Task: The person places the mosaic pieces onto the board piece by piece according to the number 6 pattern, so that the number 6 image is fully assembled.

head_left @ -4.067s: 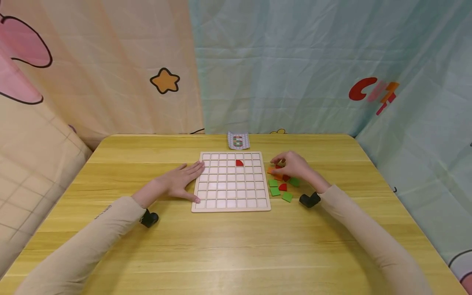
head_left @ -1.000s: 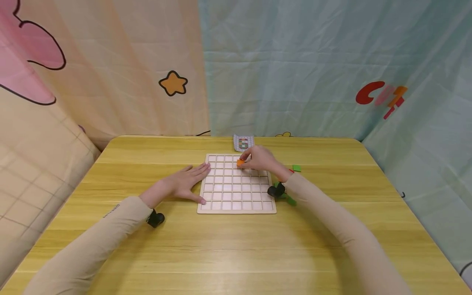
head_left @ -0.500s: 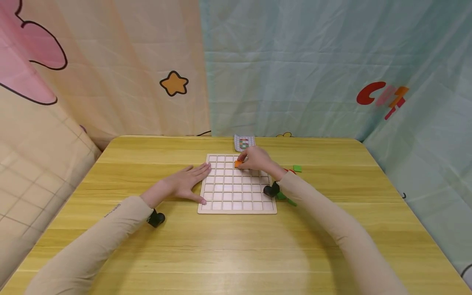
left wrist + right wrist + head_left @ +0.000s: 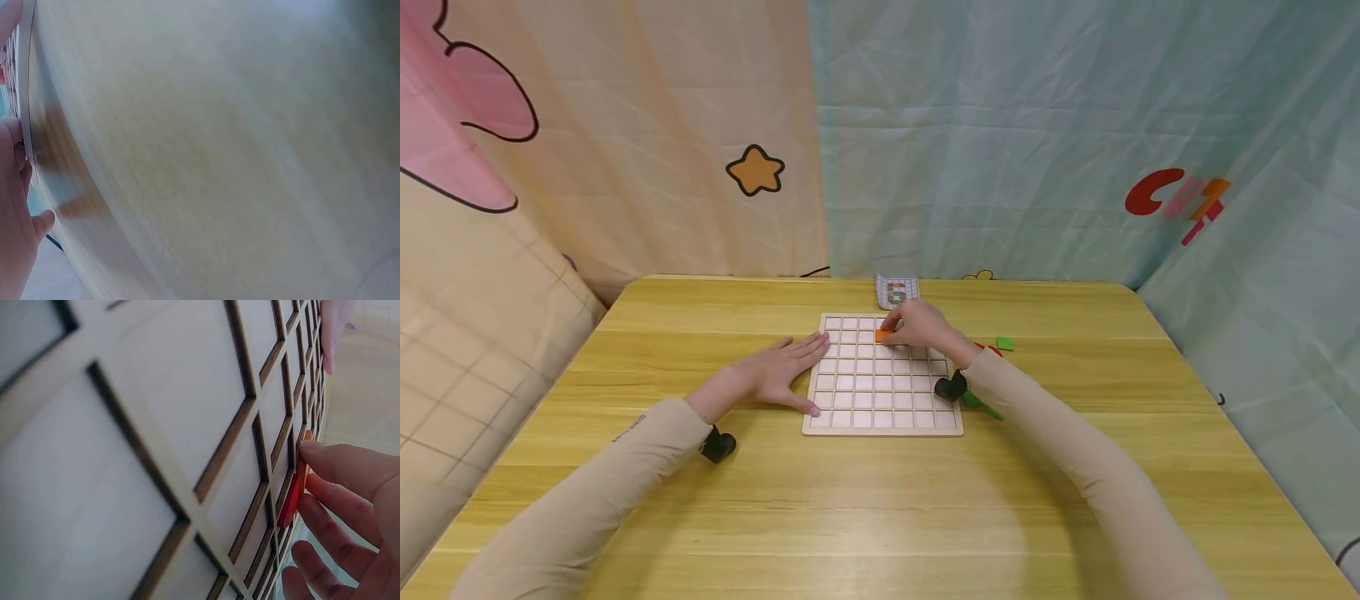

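The right sleeve (image 4: 1086,462) partly hides green pieces (image 4: 972,401); details on the card (image 4: 897,292) blur.

Orange tile (image 4: 880,336) at gridded board (image 4: 846,382)

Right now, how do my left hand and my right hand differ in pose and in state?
Pose: the left hand lies with fingers spread at the left edge of the board, while the right hand reaches over the board with bent fingers. State: the left hand grips nothing visible; the right hand pinches an orange piece. Both come out of beige sleeves.
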{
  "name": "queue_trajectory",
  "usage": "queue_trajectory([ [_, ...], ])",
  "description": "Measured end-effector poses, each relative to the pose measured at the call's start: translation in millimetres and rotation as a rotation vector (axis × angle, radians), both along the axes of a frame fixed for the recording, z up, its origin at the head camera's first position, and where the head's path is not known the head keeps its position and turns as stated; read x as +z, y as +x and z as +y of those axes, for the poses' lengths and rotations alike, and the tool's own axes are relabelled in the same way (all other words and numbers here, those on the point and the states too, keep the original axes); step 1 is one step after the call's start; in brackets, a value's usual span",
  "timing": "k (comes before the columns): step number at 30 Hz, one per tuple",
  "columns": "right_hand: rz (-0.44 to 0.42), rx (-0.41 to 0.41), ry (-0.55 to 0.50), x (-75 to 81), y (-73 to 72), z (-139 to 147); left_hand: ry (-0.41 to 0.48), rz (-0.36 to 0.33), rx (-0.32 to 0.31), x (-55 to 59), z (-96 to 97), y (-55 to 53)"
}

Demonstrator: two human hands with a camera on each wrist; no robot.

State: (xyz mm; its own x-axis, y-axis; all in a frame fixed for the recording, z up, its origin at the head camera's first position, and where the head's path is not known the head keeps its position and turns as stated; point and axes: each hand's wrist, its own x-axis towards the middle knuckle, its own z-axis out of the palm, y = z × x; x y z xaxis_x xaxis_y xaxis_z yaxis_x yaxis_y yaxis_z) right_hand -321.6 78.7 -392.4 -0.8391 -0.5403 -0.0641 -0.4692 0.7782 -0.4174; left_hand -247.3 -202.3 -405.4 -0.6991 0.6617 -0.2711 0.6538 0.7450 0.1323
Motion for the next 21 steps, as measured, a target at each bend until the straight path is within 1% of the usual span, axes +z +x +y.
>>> queue_trajectory([
  [6, -0.023, 0.002, -0.018, -0.6, -0.5, 0.5, 0.002, -0.004, -0.002, 2.0, 0.3, 0.5],
  [10, -0.029, 0.012, -0.025, -2.1, -0.8, 1.6, -0.001, -0.001, -0.002, 1.4, 0.2, 0.5],
  [17, -0.012, 0.037, -0.041, -2.7, -0.1, 3.7, -0.003, 0.004, -0.003, 2.4, 0.9, 0.8],
  [21, -0.011, 0.026, -0.056, -2.6, 0.6, 5.6, -0.001, -0.003, 0.0, 2.6, 0.4, 1.3],
])
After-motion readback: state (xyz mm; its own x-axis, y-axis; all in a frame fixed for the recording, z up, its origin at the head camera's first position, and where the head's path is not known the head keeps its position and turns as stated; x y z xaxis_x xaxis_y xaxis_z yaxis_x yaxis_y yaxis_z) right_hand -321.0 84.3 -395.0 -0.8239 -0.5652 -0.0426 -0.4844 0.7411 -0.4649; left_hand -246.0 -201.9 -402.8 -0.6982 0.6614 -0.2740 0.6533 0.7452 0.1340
